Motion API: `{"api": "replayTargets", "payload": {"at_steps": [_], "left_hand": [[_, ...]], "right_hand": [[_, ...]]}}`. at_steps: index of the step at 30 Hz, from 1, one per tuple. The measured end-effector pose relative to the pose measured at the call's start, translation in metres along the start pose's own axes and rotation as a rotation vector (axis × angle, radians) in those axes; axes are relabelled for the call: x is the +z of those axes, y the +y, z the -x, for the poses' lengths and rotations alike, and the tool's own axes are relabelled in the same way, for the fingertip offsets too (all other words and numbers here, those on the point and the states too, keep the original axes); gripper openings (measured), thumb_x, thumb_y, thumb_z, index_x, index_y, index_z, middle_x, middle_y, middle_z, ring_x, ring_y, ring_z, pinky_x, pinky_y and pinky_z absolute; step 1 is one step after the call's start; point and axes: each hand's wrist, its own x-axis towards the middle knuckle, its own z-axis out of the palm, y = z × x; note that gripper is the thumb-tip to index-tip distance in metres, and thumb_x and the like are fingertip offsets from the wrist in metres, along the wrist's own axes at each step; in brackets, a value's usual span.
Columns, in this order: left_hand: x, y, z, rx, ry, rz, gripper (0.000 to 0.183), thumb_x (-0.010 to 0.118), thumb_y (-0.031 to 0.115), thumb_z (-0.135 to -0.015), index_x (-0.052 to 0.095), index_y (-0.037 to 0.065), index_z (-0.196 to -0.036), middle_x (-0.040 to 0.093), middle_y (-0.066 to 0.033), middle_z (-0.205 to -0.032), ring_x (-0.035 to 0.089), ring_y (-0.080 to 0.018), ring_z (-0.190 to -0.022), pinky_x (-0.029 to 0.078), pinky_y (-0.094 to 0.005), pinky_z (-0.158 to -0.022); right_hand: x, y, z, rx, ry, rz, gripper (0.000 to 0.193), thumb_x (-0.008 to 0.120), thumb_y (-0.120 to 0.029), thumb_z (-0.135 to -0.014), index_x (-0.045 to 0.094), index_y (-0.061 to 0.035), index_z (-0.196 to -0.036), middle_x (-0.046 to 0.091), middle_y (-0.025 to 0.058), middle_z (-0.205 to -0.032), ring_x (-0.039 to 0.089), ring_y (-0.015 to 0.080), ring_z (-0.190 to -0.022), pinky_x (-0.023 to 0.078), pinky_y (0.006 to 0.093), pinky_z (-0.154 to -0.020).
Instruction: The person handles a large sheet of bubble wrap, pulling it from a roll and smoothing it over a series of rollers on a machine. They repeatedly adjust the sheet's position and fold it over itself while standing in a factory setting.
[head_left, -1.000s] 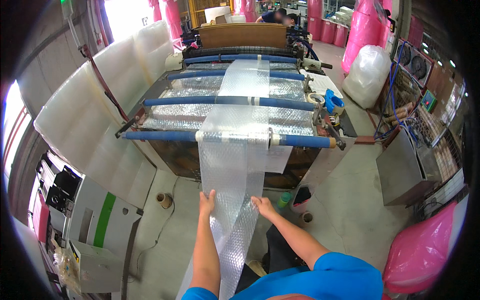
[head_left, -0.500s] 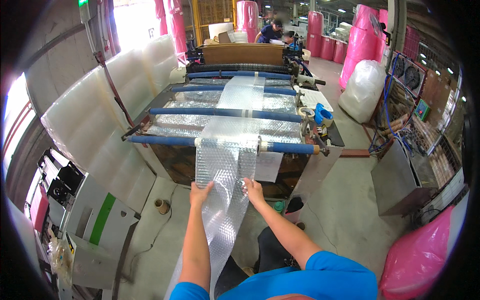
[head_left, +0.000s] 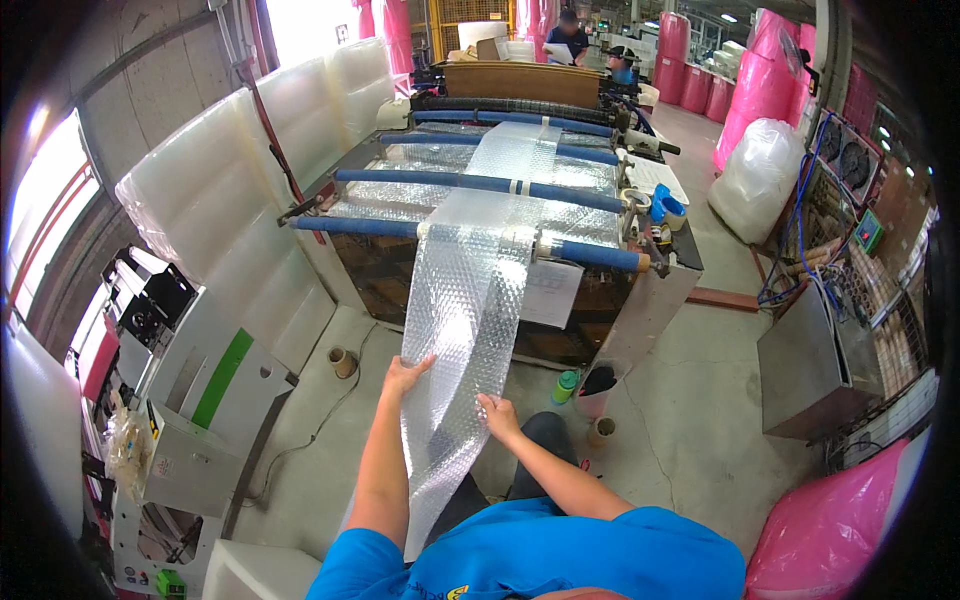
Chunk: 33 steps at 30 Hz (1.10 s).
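Observation:
A long strip of clear bubble wrap point(head_left: 462, 300) comes down over the blue rollers of a machine and runs toward my body. My left hand point(head_left: 408, 374) grips its left edge, thumb on top and fingers underneath. On the right edge, my right hand point(head_left: 498, 416) pinches the film a little lower down. Between my hands the wrap is creased and slants to the lower left, where my left arm hides part of it. The front blue roller point(head_left: 595, 254) carries the strip just beyond my hands.
A tall wrapped white stack point(head_left: 230, 170) flanks the machine on the left. A grey machine with a green stripe point(head_left: 222, 380) is at near left. A green bottle point(head_left: 565, 386) and cardboard cores stand on the floor. Two people are beyond the machine; pink rolls point(head_left: 750, 105) stand at far right.
Both hands have drawn the strip closer to my body, away from the front roller, still gripping its edges. The view has tilted down and shifted left.

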Motion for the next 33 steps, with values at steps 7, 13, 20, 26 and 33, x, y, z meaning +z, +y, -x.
{"api": "replayTargets", "payload": {"at_steps": [7, 13, 20, 26, 33], "left_hand": [[0.001, 0.011, 0.044, 0.04, 0.28, -0.073, 0.076, 0.06, 0.059, -0.053, 0.046, 0.002, -0.102, 0.055, -0.0177, -0.094, 0.052, -0.03, -0.089, 0.04, -0.0371, -0.075], [-0.001, 0.016, 0.052, 0.048, 0.277, -0.029, 0.072, 0.059, 0.057, -0.056, 0.046, 0.003, -0.102, 0.055, -0.0178, -0.093, 0.051, -0.0305, -0.09, 0.039, -0.0375, -0.076], [0.004, 0.011, 0.045, 0.038, 0.307, -0.073, 0.074, 0.059, 0.057, -0.056, 0.045, 0.002, -0.103, 0.054, -0.018, -0.095, 0.051, -0.0302, -0.092, 0.039, -0.0375, -0.077], [0.007, 0.006, 0.038, 0.036, 0.25, -0.038, 0.073, 0.059, 0.057, -0.057, 0.045, 0.002, -0.102, 0.054, -0.0187, -0.094, 0.051, -0.0312, -0.09, 0.039, -0.0375, -0.076], [0.018, 0.006, 0.027, 0.042, 0.238, -0.005, 0.068, 0.06, 0.055, -0.058, 0.047, 0.002, -0.098, 0.055, -0.0184, -0.092, 0.052, -0.0317, -0.089, 0.04, -0.0378, -0.074]], "right_hand": [[-0.01, -0.011, 0.0, -0.028, -0.015, 0.067, 0.032, 0.049, -0.03, -0.079, 0.057, 0.0013, -0.078, 0.054, 0.0029, -0.061, 0.049, 0.0083, -0.051, 0.038, 0.0216, -0.047], [-0.015, -0.004, -0.002, -0.051, 0.0, 0.135, 0.032, 0.049, -0.03, -0.079, 0.057, 0.0008, -0.079, 0.054, 0.0026, -0.06, 0.047, 0.0076, -0.05, 0.037, 0.0213, -0.047], [-0.016, -0.005, -0.002, -0.066, -0.003, 0.141, 0.033, 0.049, -0.031, -0.079, 0.057, 0.0012, -0.074, 0.052, 0.0019, -0.057, 0.047, 0.0076, -0.05, 0.036, 0.0212, -0.047], [-0.016, -0.013, 0.0, -0.051, 0.0, 0.151, 0.033, 0.049, -0.031, -0.08, 0.056, 0.0009, -0.073, 0.05, 0.0016, -0.054, 0.046, 0.0076, -0.05, 0.036, 0.0212, -0.047], [-0.02, -0.002, -0.013, -0.057, 0.018, 0.198, 0.034, 0.048, -0.031, -0.08, 0.056, 0.0013, -0.073, 0.051, 0.0026, -0.055, 0.047, 0.0079, -0.05, 0.037, 0.0215, -0.048]]}}
